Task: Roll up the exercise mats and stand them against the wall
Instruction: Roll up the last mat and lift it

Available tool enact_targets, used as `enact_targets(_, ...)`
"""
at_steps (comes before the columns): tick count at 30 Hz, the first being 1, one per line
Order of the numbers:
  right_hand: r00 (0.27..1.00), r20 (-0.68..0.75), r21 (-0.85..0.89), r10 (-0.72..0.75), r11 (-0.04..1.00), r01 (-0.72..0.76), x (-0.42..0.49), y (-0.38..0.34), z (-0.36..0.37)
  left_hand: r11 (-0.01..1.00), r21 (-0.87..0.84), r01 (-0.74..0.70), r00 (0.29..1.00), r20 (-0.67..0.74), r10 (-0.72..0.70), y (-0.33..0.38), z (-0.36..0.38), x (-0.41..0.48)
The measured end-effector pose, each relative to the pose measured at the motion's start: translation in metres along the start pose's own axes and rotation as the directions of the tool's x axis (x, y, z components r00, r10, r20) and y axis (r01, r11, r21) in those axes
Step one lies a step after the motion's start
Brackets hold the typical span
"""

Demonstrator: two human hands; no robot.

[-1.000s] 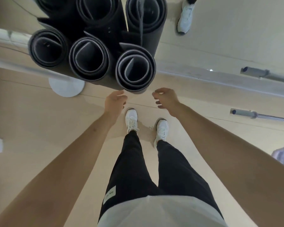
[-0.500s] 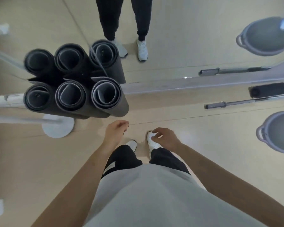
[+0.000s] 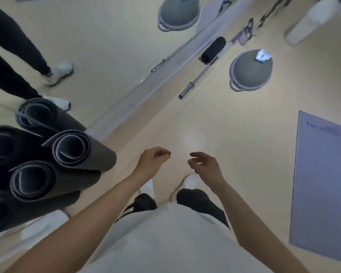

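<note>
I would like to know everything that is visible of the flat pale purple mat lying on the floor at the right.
The flat pale purple mat lies unrolled on the beige floor, a long rectangle running away from the person. Its surface looks smooth and matte, like foam, with small dark print near the far end. Nothing rests on it, and the right hand is apart from it.

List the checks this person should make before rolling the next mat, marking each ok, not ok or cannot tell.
1. Left hand free: ok, holds nothing.
2. Right hand free: ok, holds nothing.
3. Rolled mats standing at the mirrored wall: ok.
4. Flat mat rolled: not ok, it lies unrolled on the floor.
5. Way to the Flat mat: ok, bare floor between.
6. Barbell out of the way: ok, it lies along that wall.
</note>
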State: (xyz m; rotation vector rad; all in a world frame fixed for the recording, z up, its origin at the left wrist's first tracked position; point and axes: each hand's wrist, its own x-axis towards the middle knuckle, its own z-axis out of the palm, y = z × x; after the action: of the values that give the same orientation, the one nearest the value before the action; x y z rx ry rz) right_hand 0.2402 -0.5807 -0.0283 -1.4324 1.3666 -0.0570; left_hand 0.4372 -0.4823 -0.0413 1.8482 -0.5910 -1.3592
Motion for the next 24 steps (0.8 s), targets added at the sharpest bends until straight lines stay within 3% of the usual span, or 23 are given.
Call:
enact_targets(8,0.945,-0.295,0.284,0.143,0.957,-0.056,-0.125,0.129,-0.060,0.946,0.276,-0.172,0.942,0.328,0.076,0.015,0.128,-0.049)
enact_targets(15,0.851,-0.440,0.460,0.288,0.886,-0.062,-0.256,0.287,-0.119,0.906,0.347,-0.241,0.854,0.519,0.028,-0.008,0.300,-0.134)
enact_targets(24,0.652,-0.522,0.653,0.550,0.749,-0.109,-0.405,0.474,-0.177,0.833,0.458,-0.310,0.699,0.704,-0.126,-0.056,0.518,-0.259)
